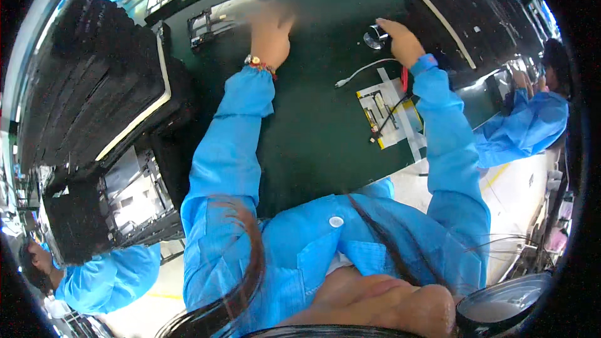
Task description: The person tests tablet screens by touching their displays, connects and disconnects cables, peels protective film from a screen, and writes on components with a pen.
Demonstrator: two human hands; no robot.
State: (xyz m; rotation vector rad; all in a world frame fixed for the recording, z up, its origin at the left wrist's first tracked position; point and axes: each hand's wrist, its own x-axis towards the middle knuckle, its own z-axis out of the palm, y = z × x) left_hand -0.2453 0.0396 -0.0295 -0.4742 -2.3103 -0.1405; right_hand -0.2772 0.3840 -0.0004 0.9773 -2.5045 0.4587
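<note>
My left hand (270,36) is over the far left part of the green table mat (313,125), its fingers smeared by motion, so what they hold is hidden. Beside it lies a flat rectangular device part (216,20) with a dark frame and a pale, shiny surface. My right hand (402,42) is at the far right, its fingers curled at the edge of a small round silver object (375,37). Below that hand a white cable (363,71) with a plug lies on the mat. A red-handled tool (404,80) shows partly near my right wrist.
Tall stacks of black trays stand at the left (94,81) and right (476,19). A tray of device parts (134,191) sits at the near left. A yellow-edged printed sheet (385,116) is taped to the mat. People in blue work at the left (113,278) and right (523,125).
</note>
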